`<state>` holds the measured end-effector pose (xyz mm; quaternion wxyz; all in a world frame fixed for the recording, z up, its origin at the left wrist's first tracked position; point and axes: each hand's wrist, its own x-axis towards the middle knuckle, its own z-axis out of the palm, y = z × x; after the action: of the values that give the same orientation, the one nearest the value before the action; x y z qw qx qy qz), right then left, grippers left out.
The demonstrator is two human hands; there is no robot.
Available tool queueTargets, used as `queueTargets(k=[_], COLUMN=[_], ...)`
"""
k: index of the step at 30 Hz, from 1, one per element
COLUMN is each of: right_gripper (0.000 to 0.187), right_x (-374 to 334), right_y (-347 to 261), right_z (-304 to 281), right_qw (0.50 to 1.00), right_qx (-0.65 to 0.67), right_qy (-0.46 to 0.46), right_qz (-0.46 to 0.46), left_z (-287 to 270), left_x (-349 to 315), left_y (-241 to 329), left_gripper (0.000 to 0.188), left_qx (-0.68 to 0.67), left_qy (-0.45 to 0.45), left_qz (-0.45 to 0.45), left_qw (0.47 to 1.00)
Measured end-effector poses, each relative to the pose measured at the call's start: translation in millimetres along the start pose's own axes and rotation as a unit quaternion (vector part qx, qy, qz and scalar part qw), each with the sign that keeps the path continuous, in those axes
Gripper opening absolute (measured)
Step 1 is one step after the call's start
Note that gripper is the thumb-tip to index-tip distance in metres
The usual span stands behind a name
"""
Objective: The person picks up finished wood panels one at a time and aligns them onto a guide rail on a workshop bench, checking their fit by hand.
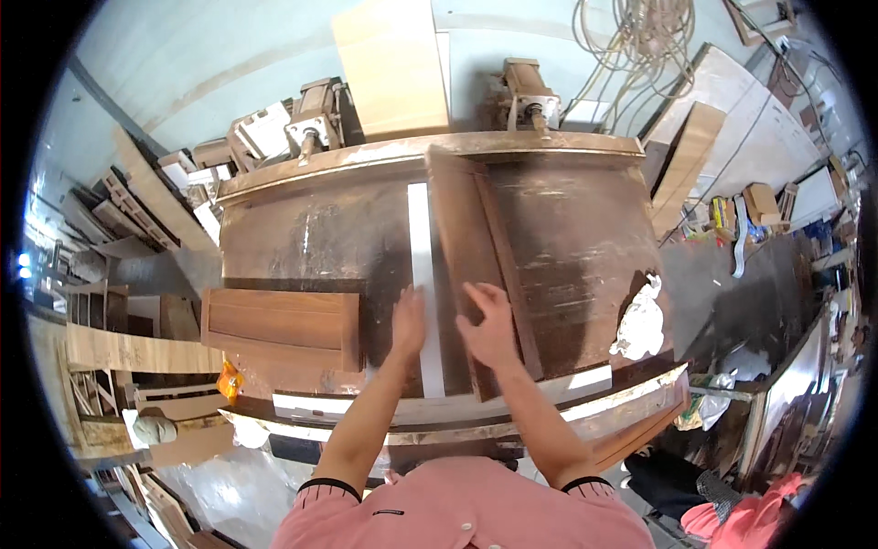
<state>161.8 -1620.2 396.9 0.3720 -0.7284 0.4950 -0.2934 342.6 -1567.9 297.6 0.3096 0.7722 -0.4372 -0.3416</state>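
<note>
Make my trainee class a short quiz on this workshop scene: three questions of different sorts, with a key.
1. Multiple choice: On which side of the dark-brown wooden worktable does the crumpled white bundle lie?
A left
B middle
C right

2. True or false: The right hand is over the long brown wooden panel mid-table, while the left hand is nearer the long, narrow white strip.

3. Fill in: The rectangular reddish-brown wooden panel lies to the ____ of both hands.

Key: 1 C; 2 true; 3 left.
</note>
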Motion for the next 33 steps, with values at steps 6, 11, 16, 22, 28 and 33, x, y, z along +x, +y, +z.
queueTargets(k=[6,11,16,22,28,33], right_gripper=[0.05,0.052,0.041,0.038,0.039,0.04], right_x=[-1.0,14.2,7.4,7.6,-12.0,-11.0], right_y=[53.6,91.3,107.1,98.7,102.6,107.3], right_z=[38.6,-14.6,5.8,17.7,2.8,0.2], right_qw=[0.997,0.971,0.969,0.966,0.967,0.97], right_qx=[-0.067,-0.22,-0.21,-0.22,-0.241,-0.239], right_qy=[-0.004,0.039,0.097,0.117,0.068,0.036], right_qz=[0.045,0.089,0.091,0.073,0.051,0.016], left_z=[-1.5,2.1,1.2,-8.9,-5.7,-0.3], left_x=[-10.5,-11.3,-14.7,-18.2,-17.6,-21.8], left_y=[-7.1,5.2,14.8,20.2,22.8,25.9], left_gripper=[0.054,0.064,0.063,0.065,0.068,0.071], left_qx=[0.017,0.085,0.139,0.148,0.159,0.206], left_qy=[0.023,0.026,0.041,0.029,0.023,0.042], left_qz=[0.015,0.032,0.023,0.023,0.012,0.042], left_qw=[0.999,0.996,0.989,0.988,0.987,0.977])
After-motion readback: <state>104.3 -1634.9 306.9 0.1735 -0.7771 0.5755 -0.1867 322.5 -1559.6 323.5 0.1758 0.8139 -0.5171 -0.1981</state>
